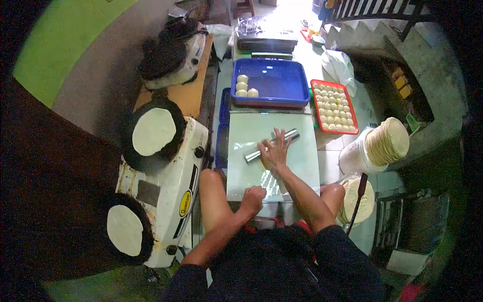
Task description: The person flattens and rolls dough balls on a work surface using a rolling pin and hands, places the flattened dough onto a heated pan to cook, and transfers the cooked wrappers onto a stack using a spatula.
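Note:
A shiny metal rolling pin (250, 157) lies slantwise on the pale work board (241, 131). My right hand (274, 153) is on the pin's middle, gripping it from above with some fingers reaching over the top. Under the pin and that hand, a small patch of pale dough (261, 165) shows; most of it is hidden. Close to the board's near edge, my left hand (253, 200) is closed with its fingers curled in. Whatever it may hold cannot be made out.
Behind the board stands a blue tray (282, 83) with several dough balls. A red tray (334, 106) of dough balls is at right, near stacked flatbreads (386, 143) on a white bucket. At left, a white stove (181, 171) carries two dark pans with flatbreads (154, 132).

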`<state>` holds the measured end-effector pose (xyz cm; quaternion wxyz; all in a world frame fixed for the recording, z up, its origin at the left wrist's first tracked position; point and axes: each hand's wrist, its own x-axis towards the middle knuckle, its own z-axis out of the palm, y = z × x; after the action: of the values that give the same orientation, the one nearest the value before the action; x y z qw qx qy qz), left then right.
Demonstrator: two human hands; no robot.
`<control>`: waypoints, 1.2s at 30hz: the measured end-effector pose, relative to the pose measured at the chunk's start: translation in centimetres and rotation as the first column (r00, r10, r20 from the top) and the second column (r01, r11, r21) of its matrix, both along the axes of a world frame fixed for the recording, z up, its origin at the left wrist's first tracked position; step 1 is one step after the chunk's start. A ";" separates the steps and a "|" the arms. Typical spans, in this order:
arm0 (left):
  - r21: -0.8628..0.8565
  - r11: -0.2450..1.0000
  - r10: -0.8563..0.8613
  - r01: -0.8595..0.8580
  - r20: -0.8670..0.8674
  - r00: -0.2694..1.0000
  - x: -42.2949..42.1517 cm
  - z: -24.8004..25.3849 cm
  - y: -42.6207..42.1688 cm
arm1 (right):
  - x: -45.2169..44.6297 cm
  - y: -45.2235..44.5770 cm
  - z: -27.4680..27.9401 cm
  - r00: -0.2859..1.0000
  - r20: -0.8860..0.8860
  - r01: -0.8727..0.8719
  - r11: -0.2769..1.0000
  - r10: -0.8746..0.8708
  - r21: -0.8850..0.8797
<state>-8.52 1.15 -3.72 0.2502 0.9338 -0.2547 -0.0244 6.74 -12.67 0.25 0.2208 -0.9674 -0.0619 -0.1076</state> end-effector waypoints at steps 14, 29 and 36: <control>0.029 0.999 0.017 -0.017 -0.009 1.000 -0.3 -0.1 -0.7 | -2.9 -0.7 0.7 0.993 -0.117 0.004 0.997 0.005 0.083; -0.006 1.000 0.005 -0.005 -0.041 0.999 -0.2 -0.3 -0.1 | 1.4 -0.6 0.7 0.997 0.031 0.069 0.980 -0.076 0.186; 0.018 1.000 0.015 -0.015 -0.022 1.000 -0.1 -1.2 -0.2 | 2.1 -0.4 -0.6 0.976 -0.203 -0.038 0.979 0.079 0.198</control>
<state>-8.63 0.98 -4.88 0.2449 0.9376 -0.2445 -0.0353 8.88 -13.08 -0.39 0.3219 -0.9451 -0.0563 -0.0038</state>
